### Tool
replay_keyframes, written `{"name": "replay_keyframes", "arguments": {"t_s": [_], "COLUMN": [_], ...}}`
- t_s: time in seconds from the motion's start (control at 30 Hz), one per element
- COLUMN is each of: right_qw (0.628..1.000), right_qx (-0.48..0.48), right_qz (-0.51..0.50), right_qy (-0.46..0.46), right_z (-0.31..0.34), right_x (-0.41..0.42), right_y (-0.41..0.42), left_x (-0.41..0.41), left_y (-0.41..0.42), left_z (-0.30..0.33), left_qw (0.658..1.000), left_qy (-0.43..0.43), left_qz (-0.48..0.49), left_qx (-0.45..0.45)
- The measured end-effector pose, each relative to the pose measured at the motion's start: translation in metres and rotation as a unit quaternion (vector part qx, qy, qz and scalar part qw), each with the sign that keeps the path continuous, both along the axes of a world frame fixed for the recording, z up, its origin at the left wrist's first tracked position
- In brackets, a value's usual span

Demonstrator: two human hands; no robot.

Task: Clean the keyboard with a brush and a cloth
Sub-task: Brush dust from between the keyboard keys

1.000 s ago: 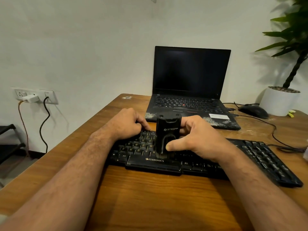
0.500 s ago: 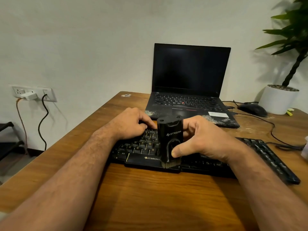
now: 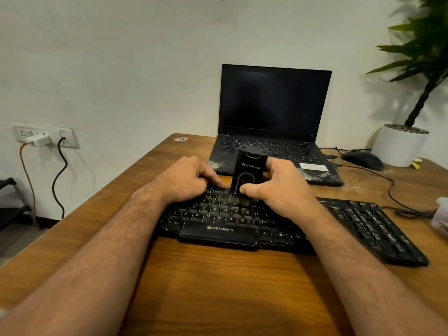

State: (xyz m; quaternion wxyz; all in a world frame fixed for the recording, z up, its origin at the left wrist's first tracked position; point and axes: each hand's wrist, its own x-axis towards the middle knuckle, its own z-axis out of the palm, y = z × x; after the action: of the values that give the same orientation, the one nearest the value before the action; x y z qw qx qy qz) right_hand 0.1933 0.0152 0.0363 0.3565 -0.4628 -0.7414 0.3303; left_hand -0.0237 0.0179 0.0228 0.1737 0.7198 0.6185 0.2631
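Right now your right hand grips the brush, thumb pressed across its front near the lower end and fingers wrapped round the back. You hold the brush upright, its black body rising above your knuckles, and its bristles sit on the upper letter rows of the keyboard, roughly in the middle of the board.

Your left hand lies just beside the brush on its left, fingers curled down onto the far edge of the keyboard; whether they pinch the edge or only press on it you cannot tell from this angle. Both your forearms reach in from the near corners and cross the front edge of the keyboard.

That keyboard is black, with a brand name on its space bar, and lies flat across the wooden table, its number pad end running off to your right. Specks of dust show on the keys near the space bar.

Behind the brush stands an open laptop with a dark screen, its palm rest scuffed pale. To its right sit a mouse with its cable trailing over the table, and a plant in a white pot. Something pale and crumpled peeks in at the right edge. A wall socket with a charger is at the left.
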Motion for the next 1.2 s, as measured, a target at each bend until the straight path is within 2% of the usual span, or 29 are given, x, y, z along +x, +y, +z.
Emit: {"name": "replay_keyframes", "arguments": {"t_s": [0.13, 0.27, 0.4, 0.53, 0.57, 0.7, 0.73, 0.87, 1.0, 1.13, 1.2], "right_qw": [0.997, 0.999, 0.99, 1.0, 1.0, 0.979, 0.981, 0.999, 0.99, 1.0, 0.998], "right_qx": [-0.03, 0.033, -0.054, 0.014, 0.009, -0.095, -0.09, -0.001, -0.06, 0.011, -0.031], "right_qz": [0.071, -0.01, 0.124, 0.009, 0.012, 0.173, 0.171, 0.038, 0.125, 0.014, 0.053], "right_qy": [0.026, -0.008, 0.025, 0.003, 0.008, 0.044, 0.029, -0.001, 0.011, -0.014, 0.009], "right_z": [-0.002, -0.001, 0.004, 0.0, 0.003, 0.014, 0.012, 0.009, 0.012, 0.01, 0.014], "right_x": [-0.004, -0.007, 0.001, 0.0, 0.002, 0.016, 0.017, 0.018, 0.018, 0.018, 0.023], "right_y": [-0.006, -0.001, -0.007, 0.002, 0.002, -0.012, -0.012, -0.004, -0.015, -0.013, -0.014], "left_x": [-0.002, 0.0, -0.001, 0.001, 0.002, 0.002, 0.002, 0.003, 0.004, 0.006, 0.008], "left_y": [0.002, 0.002, 0.004, 0.003, 0.003, 0.002, 0.002, 0.0, 0.001, 0.001, 0.001], "left_z": [-0.001, 0.0, -0.001, 0.0, 0.0, 0.002, 0.002, 0.003, 0.002, 0.003, 0.002], "left_qw": [1.0, 0.999, 1.0, 1.0, 1.0, 1.0, 1.0, 1.0, 1.0, 1.0, 0.999], "left_qy": [-0.006, -0.031, -0.021, -0.022, -0.023, -0.026, -0.023, -0.019, -0.014, -0.002, 0.011], "left_qz": [-0.004, 0.011, 0.001, 0.017, 0.015, 0.003, 0.003, 0.008, 0.005, 0.015, 0.021], "left_qx": [0.001, -0.007, -0.001, 0.005, 0.003, 0.009, 0.008, -0.004, 0.01, 0.014, 0.021]}}
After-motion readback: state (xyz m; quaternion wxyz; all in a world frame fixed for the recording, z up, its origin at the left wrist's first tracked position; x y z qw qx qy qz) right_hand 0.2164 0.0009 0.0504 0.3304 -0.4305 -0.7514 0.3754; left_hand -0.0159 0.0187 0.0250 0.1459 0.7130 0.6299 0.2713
